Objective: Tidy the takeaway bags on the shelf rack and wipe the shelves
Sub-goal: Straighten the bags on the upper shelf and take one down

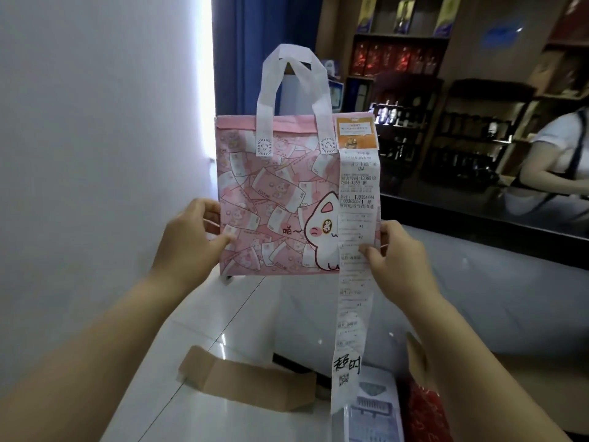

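A pink takeaway bag [274,199] with a cartoon cat print and white handles [294,90] is held up in the air in front of me. My left hand [191,237] grips its left edge, thumb on the front. My right hand [395,253] grips the right edge and pinches the long white receipt [353,282] that hangs from an orange sticker [355,132] at the bag's top right corner. The receipt trails well below the bag. No shelf rack with bags is in view.
Below lies a glossy white tiled floor [242,314] with an open cardboard box flap [248,381], a white printed box [373,406] and a red bag [424,409]. A dark counter [478,221] with a person [561,154] behind it stands right; bottle shelves [411,59] fill the back. A white wall is left.
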`<state>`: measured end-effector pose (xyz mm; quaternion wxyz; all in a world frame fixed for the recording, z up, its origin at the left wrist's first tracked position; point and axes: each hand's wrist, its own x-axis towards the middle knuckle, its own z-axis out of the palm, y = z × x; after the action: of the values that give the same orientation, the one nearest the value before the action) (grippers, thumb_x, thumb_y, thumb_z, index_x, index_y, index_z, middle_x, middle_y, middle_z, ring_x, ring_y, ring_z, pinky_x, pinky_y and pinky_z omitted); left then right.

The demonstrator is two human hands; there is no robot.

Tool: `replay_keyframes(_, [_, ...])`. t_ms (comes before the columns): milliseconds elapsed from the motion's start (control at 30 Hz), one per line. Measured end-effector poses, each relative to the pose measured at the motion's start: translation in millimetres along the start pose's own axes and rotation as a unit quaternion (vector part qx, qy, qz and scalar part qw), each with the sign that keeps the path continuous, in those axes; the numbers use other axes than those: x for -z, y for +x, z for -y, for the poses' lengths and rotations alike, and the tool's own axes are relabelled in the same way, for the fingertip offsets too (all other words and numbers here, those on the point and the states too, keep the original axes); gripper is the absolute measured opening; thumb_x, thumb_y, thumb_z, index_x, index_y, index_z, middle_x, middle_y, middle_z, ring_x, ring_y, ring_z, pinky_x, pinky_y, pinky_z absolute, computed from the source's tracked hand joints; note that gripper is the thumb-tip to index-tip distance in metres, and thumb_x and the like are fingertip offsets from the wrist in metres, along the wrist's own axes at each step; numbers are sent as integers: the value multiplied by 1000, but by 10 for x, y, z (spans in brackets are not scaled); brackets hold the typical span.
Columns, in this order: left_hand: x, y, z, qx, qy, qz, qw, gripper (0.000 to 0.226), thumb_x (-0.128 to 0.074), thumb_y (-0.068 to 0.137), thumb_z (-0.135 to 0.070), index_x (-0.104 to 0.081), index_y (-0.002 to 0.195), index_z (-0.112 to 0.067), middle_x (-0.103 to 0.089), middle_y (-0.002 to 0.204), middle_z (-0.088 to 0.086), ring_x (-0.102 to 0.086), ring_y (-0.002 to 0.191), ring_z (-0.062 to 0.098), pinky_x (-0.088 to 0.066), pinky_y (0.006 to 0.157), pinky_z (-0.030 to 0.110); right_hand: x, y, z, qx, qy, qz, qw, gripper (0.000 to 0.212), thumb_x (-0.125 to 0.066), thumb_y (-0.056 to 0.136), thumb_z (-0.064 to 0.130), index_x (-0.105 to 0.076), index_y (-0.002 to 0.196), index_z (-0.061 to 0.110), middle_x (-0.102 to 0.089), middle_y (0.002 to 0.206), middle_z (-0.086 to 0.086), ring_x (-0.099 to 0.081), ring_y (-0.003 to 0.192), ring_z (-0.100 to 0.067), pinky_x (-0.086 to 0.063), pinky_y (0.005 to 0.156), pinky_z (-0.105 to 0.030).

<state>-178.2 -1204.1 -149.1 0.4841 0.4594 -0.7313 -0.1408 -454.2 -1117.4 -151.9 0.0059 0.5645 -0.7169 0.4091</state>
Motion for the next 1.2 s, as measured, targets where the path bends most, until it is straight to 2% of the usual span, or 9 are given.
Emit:
replay_keyframes(133, [-336, 755, 176, -32, -9, 16, 999, 34, -77, 74, -21, -50, 95, -22, -59, 87, -7, -55, 73, 2, -40, 59, 12, -192, 630, -44, -29, -7, -24, 999, 15, -61, 88, 23, -51, 99, 23, -60, 88, 12, -61, 83, -16, -54, 70, -39])
replay_keyframes(267, [-683, 1488, 329, -70, -17, 37, 997, 34, -75, 76, -21, -47, 95, -24, -55, 87, -11, -54, 75, 1, -38, 59, 10, -356, 1209, -102, -52, -9, -63, 997, 16, -61, 88, 23, -52, 102, 22, -59, 89, 12, -62, 83, -16, -55, 71, -40])
replay_keyframes(467, [-1279, 2337, 497, -99, -33, 53, 993, 35, -75, 77, -22, -46, 96, -26, -57, 91, -10, -56, 79, 4, -41, 66, 13, -555, 1930, -371, -71, -35, -99, 992, 15, -62, 88, 25, -50, 97, 25, -59, 90, 11, -59, 78, -13, -46, 57, -25])
replay_keyframes(600, [-1693, 2771, 601, -113, -37, 53, 991, 37, -75, 76, -24, -45, 96, -29, -58, 92, -11, -55, 78, 2, -41, 65, 13, -678, 2369, -633, -74, -38, -116, 990, 16, -64, 86, 26, -51, 96, 26, -62, 91, 10, -60, 79, -12, -49, 61, -27])
replay_keyframes(767, [-2257, 3233, 717, -100, -35, 58, 993, 37, -72, 79, -28, -42, 99, -36, -58, 90, -13, -56, 78, 2, -43, 64, 20, -833, 2862, -1035, -71, -38, -119, 990, 17, -66, 84, 28, -51, 93, 29, -62, 89, 13, -57, 76, -3, -42, 56, -20])
replay_keyframes(900, [-2636, 3557, 803, -83, -26, 77, 993, 36, -71, 80, -28, -44, 104, -35, -59, 90, -12, -58, 80, 5, -46, 69, 28, -939, 3214, -1297, -73, -60, -98, 991, 19, -65, 84, 32, -52, 98, 29, -61, 89, 14, -59, 77, -6, -48, 58, -23])
replay_keyframes(1100, [-3042, 3844, 1026, -55, -6, 96, 994, 34, -68, 82, -32, -41, 103, -33, -57, 84, -14, -55, 76, 2, -39, 58, 20, -1085, 3590, -1515, -67, -83, -68, 992, 25, -62, 86, 37, -47, 105, 31, -55, 87, 19, -58, 75, -6, -50, 58, -24])
replay_keyframes(1200, [-3160, 3925, 1144, -36, 21, 109, 993, 28, -63, 85, -37, -43, 103, -29, -55, 85, -15, -53, 74, 3, -40, 60, 23, -1155, 3717, -1549, -61, -93, -53, 992, 24, -61, 86, 38, -46, 103, 31, -56, 88, 18, -58, 75, -6, -49, 56, -23])
